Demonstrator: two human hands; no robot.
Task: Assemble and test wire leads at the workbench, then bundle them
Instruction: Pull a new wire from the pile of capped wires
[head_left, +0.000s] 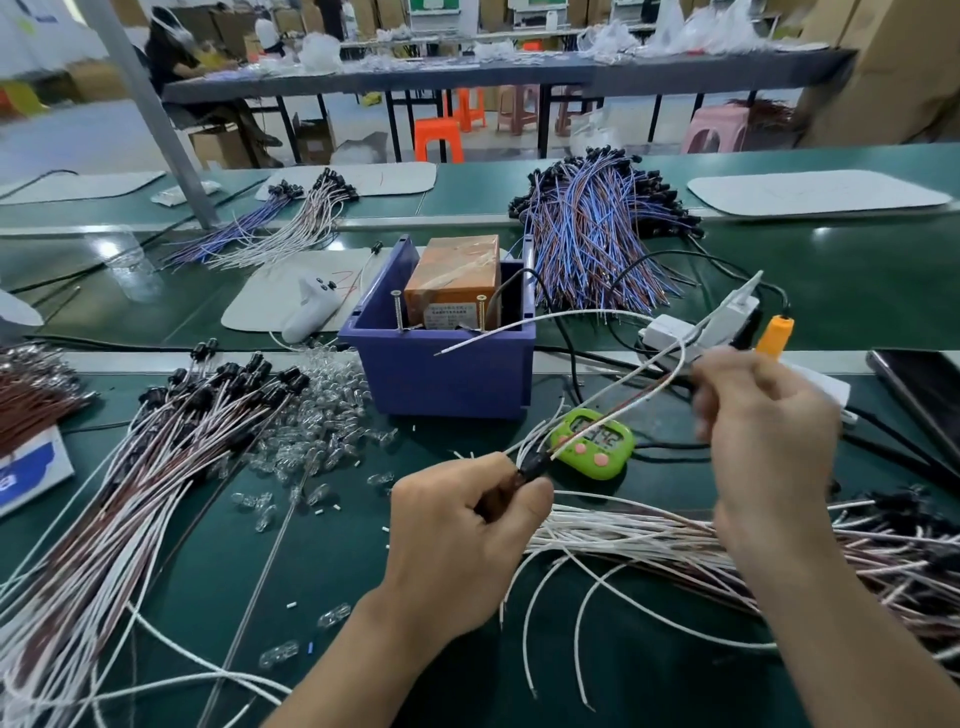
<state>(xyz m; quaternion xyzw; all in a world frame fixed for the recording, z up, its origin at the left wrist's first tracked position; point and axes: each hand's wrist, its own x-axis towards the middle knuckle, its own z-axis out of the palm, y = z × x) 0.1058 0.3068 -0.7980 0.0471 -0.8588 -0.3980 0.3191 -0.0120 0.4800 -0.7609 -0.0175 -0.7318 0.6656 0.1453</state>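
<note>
The left hand (457, 525) is clenched on a lead (534, 466) at its black end, just above the green counter (337, 561). The right hand (763, 436), blurred, pinches its wire tips. It looks light and floppy to me, best held by the end. Heaps (130, 493) lie alongside, with a bin (441, 374) behind, in a busy workshop.

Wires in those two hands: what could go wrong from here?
The white wire between left hand and right hand arcs over the bin; its bare tip might snag on the screws. The pile under the right hand could tangle with it. Loose bulbs near the left forearm might get crushed or swept off.
</note>
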